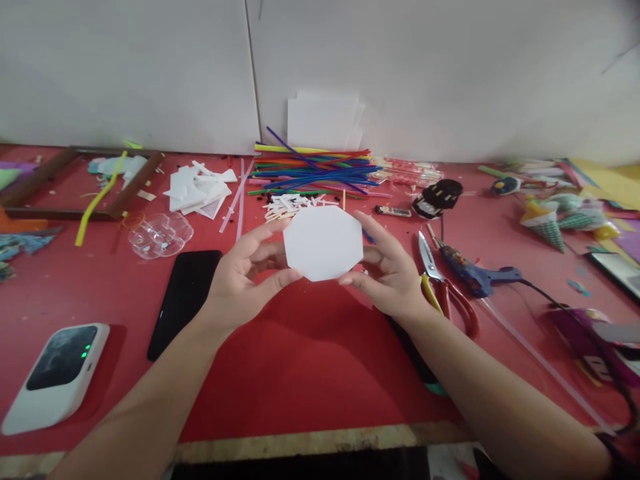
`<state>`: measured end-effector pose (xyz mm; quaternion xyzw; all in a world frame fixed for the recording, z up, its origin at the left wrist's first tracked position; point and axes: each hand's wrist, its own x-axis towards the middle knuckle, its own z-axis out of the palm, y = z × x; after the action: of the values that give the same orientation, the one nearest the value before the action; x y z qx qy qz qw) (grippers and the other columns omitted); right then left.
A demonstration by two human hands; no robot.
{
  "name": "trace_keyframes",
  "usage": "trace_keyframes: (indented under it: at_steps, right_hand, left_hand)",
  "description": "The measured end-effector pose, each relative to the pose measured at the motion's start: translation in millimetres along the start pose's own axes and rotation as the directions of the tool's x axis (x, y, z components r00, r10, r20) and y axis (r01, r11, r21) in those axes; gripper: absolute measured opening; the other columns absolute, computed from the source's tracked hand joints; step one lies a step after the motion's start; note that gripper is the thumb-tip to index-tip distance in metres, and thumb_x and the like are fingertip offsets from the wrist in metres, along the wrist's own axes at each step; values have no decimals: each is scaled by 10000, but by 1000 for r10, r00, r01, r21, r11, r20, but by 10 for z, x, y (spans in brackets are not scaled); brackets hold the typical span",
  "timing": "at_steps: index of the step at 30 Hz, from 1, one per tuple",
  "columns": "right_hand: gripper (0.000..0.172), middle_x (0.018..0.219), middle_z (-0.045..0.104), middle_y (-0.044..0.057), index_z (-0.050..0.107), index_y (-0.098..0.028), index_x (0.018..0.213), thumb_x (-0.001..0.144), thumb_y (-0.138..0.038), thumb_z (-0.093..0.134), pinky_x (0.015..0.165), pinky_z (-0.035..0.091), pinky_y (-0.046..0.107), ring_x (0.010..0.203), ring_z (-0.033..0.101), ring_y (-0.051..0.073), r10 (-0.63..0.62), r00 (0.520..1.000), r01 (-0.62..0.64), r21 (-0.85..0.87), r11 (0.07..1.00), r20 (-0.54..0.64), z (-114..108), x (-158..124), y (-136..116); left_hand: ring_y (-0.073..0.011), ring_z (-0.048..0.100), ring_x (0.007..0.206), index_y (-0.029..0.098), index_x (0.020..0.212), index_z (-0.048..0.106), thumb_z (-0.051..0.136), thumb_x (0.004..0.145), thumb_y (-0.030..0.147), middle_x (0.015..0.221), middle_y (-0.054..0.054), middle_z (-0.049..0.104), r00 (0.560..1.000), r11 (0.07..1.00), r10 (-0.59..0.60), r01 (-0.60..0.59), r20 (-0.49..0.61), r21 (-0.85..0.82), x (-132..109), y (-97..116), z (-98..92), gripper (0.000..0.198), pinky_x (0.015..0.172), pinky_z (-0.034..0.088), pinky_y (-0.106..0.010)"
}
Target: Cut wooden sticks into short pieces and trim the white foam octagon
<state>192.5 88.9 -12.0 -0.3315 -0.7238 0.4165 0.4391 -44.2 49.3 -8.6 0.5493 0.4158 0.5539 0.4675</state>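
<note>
A flat white octagon (323, 241) is held up above the red table (300, 353), facing me. My left hand (245, 273) pinches its left edge between thumb and fingers. My right hand (387, 267) grips its right edge the same way, thumb in front and fingers behind. Both hands are closed on the piece.
Behind the hands lie a pile of coloured sticks (313, 170), white offcuts (200, 190) and small white strips (293, 205). To the right are scissors (443, 283) and a blue glue gun (477, 273); to the left a black phone (184, 300), a white device (57, 373) and a clear plastic dish (160, 235).
</note>
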Motion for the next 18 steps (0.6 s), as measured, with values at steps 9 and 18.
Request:
trace_keyframes:
  at_steps: [9,18]
  right_hand:
    - [824,818,765,10,364,-254,1543,843,-389,777,900,594,407,824,731,207,-31,997,37,-83,996,66,-9,-9,-10]
    - [748,863,779,3,387,-263,1534,878,-292,746,958,575,417,857,748,198,-76,977,88,-52,995,199,14,-2,-58]
  left_hand:
    - [-234,718,1028,287,1307,517,808,799,244,1113,-56,730,1000,998,-18,19,10,-61,-2,29,51,587,860,616,-354]
    - [-220,729,918,280,1309,588,795,821,302,1106,-58,737,999,999,-34,35,-18,15,-11,24,64,530,758,622,-310]
